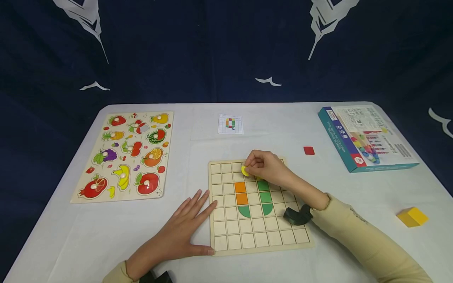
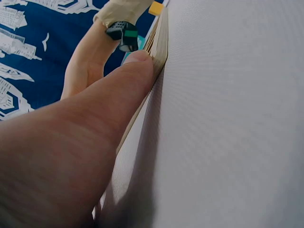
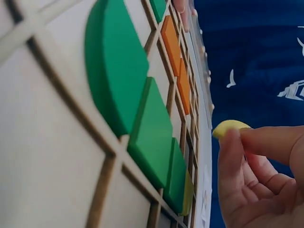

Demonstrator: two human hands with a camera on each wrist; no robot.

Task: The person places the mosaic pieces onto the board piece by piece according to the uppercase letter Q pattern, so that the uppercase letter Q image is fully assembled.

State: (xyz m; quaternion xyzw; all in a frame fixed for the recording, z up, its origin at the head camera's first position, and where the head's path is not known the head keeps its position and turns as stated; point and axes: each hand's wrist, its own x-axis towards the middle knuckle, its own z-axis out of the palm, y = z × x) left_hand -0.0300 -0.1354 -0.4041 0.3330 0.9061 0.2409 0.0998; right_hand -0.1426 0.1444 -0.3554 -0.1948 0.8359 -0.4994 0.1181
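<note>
My right hand (image 1: 267, 167) pinches a small yellow piece with a curved edge (image 3: 232, 125) between thumb and index finger, over the far part of a wooden grid board (image 1: 258, 225). Two orange square tiles (image 1: 241, 193) lie in one column of the board, with a rounded green tile (image 1: 244, 211) below. To the right sit two green square tiles (image 1: 264, 197) above another rounded green tile (image 1: 267, 208). A yellow tile (image 1: 260, 178) beyond them is partly hidden by the right hand. My left hand (image 1: 184, 232) lies spread at the board's left edge, its thumb touching the near corner.
A small pattern card (image 1: 231, 124) lies beyond the board. A red square tile (image 1: 309, 150), a yellow block (image 1: 412, 217) and a flat teal box (image 1: 368, 137) are on the right. A fruit peg puzzle (image 1: 124, 157) lies on the left.
</note>
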